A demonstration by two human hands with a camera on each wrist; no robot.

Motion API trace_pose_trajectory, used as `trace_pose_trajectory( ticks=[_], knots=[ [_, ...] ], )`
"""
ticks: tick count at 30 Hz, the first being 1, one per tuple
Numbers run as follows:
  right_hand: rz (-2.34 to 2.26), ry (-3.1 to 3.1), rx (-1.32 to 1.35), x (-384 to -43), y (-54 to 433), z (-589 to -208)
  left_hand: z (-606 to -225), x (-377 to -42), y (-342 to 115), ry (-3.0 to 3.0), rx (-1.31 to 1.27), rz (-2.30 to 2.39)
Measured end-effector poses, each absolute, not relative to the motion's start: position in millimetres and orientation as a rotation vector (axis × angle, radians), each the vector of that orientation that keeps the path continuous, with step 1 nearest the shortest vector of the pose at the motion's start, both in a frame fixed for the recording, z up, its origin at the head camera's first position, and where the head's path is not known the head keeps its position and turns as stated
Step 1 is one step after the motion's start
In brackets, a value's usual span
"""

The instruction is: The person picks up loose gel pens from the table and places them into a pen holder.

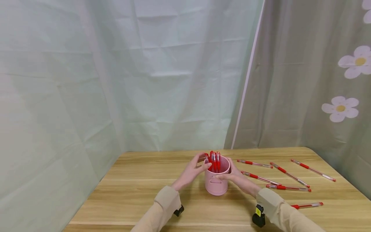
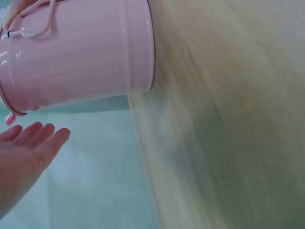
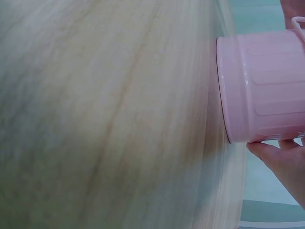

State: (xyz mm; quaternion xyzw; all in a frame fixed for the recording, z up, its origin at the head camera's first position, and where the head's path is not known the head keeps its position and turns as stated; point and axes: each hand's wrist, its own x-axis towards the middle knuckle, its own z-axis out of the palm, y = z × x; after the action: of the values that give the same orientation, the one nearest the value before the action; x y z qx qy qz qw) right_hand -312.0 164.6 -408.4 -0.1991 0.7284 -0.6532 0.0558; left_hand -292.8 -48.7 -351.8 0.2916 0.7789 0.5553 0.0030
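A pink metal bucket (image 1: 215, 187) with a small front handle stands upright on the wooden table. Several red capped pens (image 1: 214, 159) lean together inside it, against the left of its rim. My left hand (image 1: 195, 169) is at that side, thumb overlapping the pens; in the left wrist view its fingers (image 2: 40, 136) are extended, beside the bucket's rim. From the right, my right hand (image 1: 236, 176) grips the bucket, thumb across the front near the handle and the other fingers around the far side. Its fingertips press the bucket wall in the right wrist view (image 3: 267, 150).
Several more red pens lie scattered on the right of the table, among them one pen (image 1: 313, 169) at the far right and another pen (image 1: 307, 205) near my right sleeve. Behind the table's back edge hang a pale curtain (image 1: 174, 80) and a grey flowered one (image 1: 290, 96).
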Motion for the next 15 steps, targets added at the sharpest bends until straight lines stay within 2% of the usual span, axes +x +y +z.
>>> trace_pose_trajectory(
  ticks=[9, 15],
  knots=[
    [-1.969, 2.224, -0.588, -310, 165, -408, -384, -316, -54, 2.301, 0.909, 1.729],
    [-1.917, 2.241, -0.634, -312, 168, -406, -390, -323, -54, 2.25, 0.943, 1.733]
  ],
)
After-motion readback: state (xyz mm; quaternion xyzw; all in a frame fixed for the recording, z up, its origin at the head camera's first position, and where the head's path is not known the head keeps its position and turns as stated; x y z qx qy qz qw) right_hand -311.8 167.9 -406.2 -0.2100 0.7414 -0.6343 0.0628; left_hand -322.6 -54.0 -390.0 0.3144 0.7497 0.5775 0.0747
